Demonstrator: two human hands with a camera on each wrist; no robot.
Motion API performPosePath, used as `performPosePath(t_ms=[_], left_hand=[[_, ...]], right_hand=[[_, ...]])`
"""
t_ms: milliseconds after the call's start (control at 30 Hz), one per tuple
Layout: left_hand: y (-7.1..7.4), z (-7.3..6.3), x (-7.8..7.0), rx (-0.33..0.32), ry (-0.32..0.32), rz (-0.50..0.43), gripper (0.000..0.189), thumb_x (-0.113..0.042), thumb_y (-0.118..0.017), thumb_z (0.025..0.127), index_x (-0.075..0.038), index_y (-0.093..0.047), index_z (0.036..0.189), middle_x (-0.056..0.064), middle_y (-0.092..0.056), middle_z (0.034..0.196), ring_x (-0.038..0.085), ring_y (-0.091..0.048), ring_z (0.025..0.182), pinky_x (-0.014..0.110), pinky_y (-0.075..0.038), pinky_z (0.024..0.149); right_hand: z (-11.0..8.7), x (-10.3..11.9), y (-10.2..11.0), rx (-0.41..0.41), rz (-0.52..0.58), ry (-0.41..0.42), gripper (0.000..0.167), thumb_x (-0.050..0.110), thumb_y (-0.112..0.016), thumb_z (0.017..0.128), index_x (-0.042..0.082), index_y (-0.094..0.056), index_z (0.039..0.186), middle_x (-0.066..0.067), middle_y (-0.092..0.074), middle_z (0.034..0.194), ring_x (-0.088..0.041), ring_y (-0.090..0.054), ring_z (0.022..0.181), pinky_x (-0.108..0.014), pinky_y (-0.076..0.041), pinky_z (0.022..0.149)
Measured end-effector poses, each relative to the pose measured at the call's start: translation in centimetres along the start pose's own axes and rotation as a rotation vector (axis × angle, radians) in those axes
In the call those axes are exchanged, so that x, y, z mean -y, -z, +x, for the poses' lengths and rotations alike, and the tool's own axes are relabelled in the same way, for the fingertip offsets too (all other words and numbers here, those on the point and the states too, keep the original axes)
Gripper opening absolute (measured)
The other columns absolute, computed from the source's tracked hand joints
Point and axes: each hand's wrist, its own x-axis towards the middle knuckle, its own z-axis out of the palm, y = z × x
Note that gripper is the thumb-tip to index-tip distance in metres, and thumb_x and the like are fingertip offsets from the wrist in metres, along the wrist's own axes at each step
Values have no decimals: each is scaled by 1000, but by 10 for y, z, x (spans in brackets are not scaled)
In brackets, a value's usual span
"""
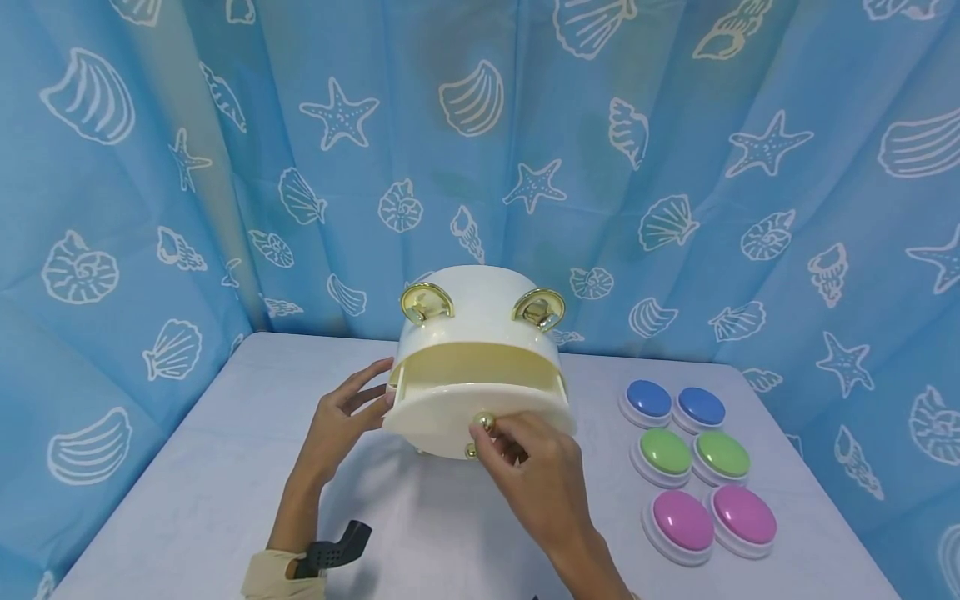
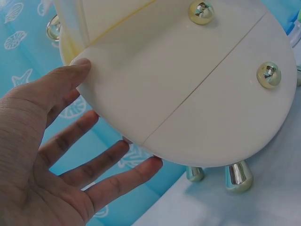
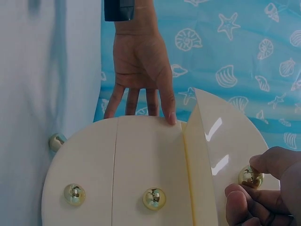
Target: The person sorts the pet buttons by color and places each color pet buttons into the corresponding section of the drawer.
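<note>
A cream-white, rounded drawer box [image 1: 480,329] stands on gold feet, with two gold ear-like pieces on top. Its top drawer [image 1: 442,417] is pulled out, and the hollow behind its front shows in the head view. My right hand [image 1: 543,471] pinches that drawer's round gold knob [image 3: 250,176] between thumb and fingers. Below it, the middle drawer [image 3: 146,165] and bottom drawer [image 3: 94,160] sit flush, each with a gold knob. Against the box's left side rests my left hand [image 2: 61,146], its thumb tip at the front edge and its fingers spread nearly straight along the side.
On the table [image 1: 225,467], right of the box, several round push-button lights or buttons stand in pairs: blue [image 1: 649,400], green [image 1: 666,452] and pink [image 1: 683,521], all with white bases. A blue curtain [image 1: 480,167] with white seashell and starfish prints hangs behind the table.
</note>
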Motion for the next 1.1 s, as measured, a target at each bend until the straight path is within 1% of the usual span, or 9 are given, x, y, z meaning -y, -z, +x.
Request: performPosePath(t_ms=[267, 467, 567, 700, 800, 1033, 1100], left_hand=[[0, 1, 1, 14, -12, -17, 55, -35, -73, 93, -28, -54, 145, -4, -43, 153, 32, -51, 132, 38, -58, 86], [0, 0, 1, 4, -13, -16, 56, -36, -73, 92, -28, -54, 144, -4, -44, 152, 31, -52, 131, 35, -59, 84], [-1, 0, 1, 1, -14, -15, 56, -38, -73, 92, -28, -54, 144, -4, -44, 153, 31, -52, 132, 35, -59, 84], [-1, 0, 0, 0, -17, -19, 56, -38, -73, 92, -29, -54, 144, -5, -44, 152, 31, -51, 132, 35, -59, 84], [-1, 0, 0, -1, -19, -22, 56, -39, -73, 92, -29, -55, 144, -6, -44, 152, 31, -51, 132, 35, -59, 83], [-2, -1, 0, -3, -20, -27, 58, -39, -74, 91, -29, -54, 144, -5, -43, 153, 31, -52, 131, 36, -59, 82], [-2, 0, 0, -3, -21, -31, 57, -40, -74, 91, -29, -54, 144, -6, -44, 152, 31, -52, 131, 37, -59, 83]], right_hand=[[-6, 5, 6, -1, 10, 10, 12, 14, -81, 83, 17, -71, 76, 12, -57, 70, 1, -53, 60, -10, -45, 52], [-10, 8, 9, -10, 23, 42, 12, 13, -81, 82, 18, -72, 77, 13, -58, 71, 1, -53, 60, -9, -45, 52], [-13, 9, 10, -16, 38, 55, 11, 12, -81, 81, 18, -72, 78, 12, -58, 71, 0, -53, 60, -10, -45, 51], [-16, 10, 12, -6, 53, 47, 11, 13, -79, 82, 18, -71, 77, 11, -57, 71, -2, -53, 59, -11, -45, 51], [-19, 11, 13, 3, 47, 41, 10, 14, -79, 83, 17, -71, 78, 11, -57, 71, -1, -53, 59, -10, -45, 51], [-27, 16, 16, -22, 12, 72, 15, 11, -84, 78, 18, -71, 79, 13, -58, 72, 3, -51, 60, -9, -44, 50], [-29, 17, 18, -20, 10, 71, 13, 12, -83, 79, 17, -71, 79, 13, -58, 72, 3, -51, 60, -9, -44, 50]])
